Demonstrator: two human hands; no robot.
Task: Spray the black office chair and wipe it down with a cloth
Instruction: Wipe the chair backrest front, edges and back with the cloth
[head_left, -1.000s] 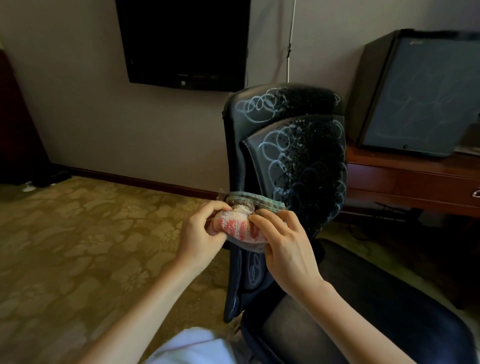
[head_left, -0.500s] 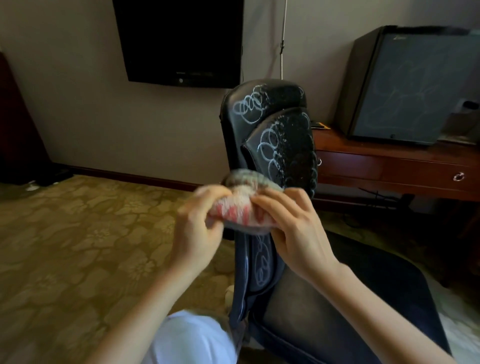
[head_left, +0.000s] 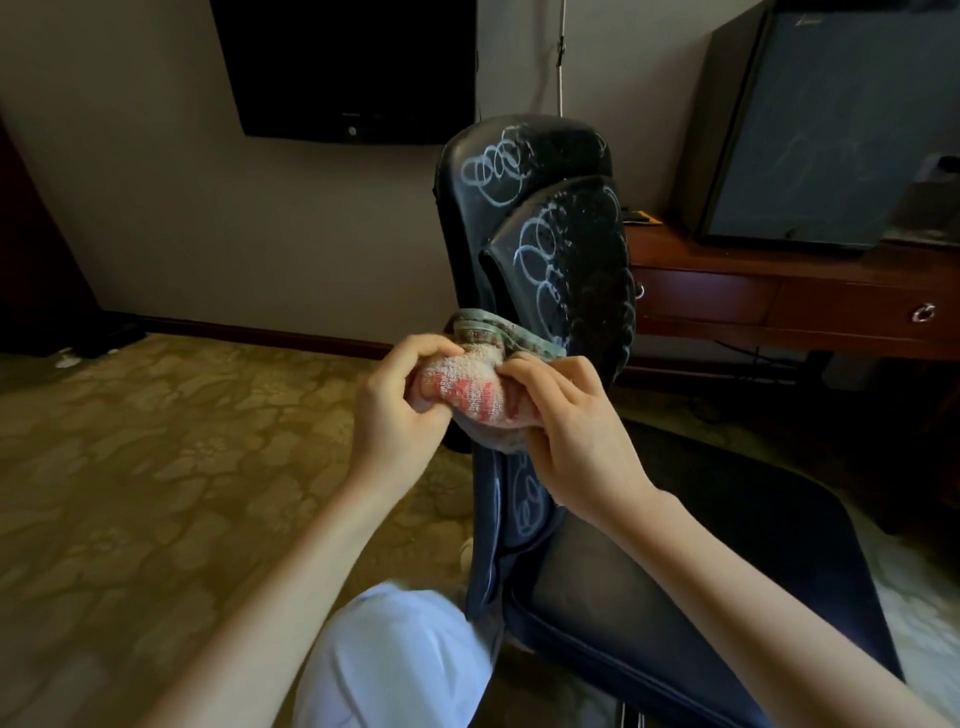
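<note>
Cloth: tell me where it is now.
Head view, centre: the cloth is bunched between the left hand and right hand, both gripping it, in front of the backrest of the black office chair.

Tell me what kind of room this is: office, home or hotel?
Most likely a hotel room, though a home is possible: a wall-mounted television, patterned carpet, and a wooden sideboard with drawers carrying a black cabinet like a mini-fridge.

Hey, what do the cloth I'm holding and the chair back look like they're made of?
The cloth looks like cotton terry: nubby looped pile, pale with red stripes. The chair back is probably leather or vinyl, I cannot tell which: smooth, black, dull sheen, with white scribbles sitting on the surface.
</note>
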